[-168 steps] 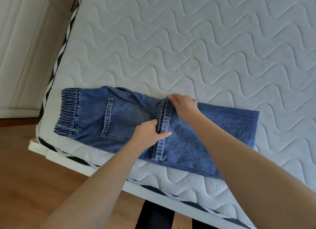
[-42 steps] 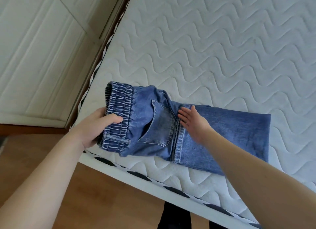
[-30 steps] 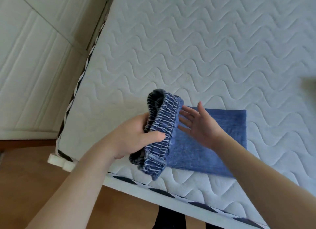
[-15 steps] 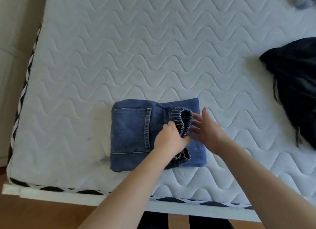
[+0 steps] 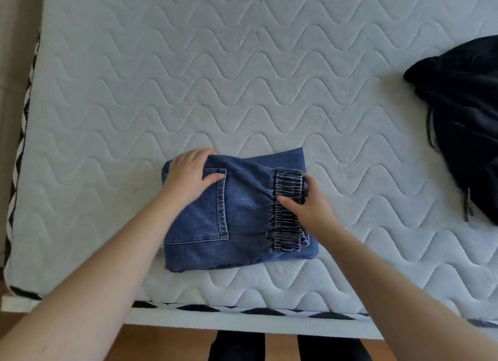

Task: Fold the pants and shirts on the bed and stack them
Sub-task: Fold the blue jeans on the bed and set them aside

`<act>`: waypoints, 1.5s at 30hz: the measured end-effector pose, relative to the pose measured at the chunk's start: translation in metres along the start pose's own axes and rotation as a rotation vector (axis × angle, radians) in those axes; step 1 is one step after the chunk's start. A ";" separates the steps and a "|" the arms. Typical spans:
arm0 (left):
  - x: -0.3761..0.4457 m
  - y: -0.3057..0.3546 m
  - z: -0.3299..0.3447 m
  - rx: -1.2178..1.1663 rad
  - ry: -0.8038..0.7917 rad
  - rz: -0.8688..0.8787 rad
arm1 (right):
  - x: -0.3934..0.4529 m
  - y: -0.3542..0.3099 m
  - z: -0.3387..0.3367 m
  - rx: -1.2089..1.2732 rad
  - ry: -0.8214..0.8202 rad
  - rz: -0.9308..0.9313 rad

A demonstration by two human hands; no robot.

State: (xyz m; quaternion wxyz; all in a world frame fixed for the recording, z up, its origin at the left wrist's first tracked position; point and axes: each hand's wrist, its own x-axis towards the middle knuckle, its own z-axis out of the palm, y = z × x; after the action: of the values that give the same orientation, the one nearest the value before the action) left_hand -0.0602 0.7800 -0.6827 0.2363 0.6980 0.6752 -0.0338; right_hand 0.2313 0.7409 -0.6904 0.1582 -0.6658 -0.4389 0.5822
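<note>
A person presses a pair of blue denim pants [image 5: 239,212] into a compact folded block near the front edge of a bed [image 5: 242,77], the final flattening of this garment by the look of it. The left hand [image 5: 188,177] lies spread and flat over the back pocket at the block's left end, gripping nothing. The right hand [image 5: 310,201] rests on the elastic waistband [image 5: 287,215] at the right end, fingers bent over its far edge; whether they pinch it cannot be told. Both forearms reach in from below. A dark garment [image 5: 463,123] lies unfolded well apart at the bed's right side, likely the next piece to fold and stack.
</note>
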 end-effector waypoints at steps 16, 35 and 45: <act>0.031 -0.017 0.008 0.069 -0.273 0.138 | 0.010 0.022 -0.003 0.024 0.069 0.073; 0.028 -0.011 0.056 0.114 0.176 0.099 | 0.043 0.009 -0.005 -0.401 0.136 0.278; -0.034 -0.018 0.042 -0.097 0.412 -0.407 | 0.011 0.016 0.012 -0.461 0.291 0.199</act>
State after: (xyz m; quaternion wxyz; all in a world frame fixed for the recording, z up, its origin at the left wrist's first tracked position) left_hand -0.0689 0.7324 -0.7131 0.1155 0.5283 0.8359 0.0944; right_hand 0.2257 0.7371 -0.7122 0.0061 -0.8007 -0.4648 0.3779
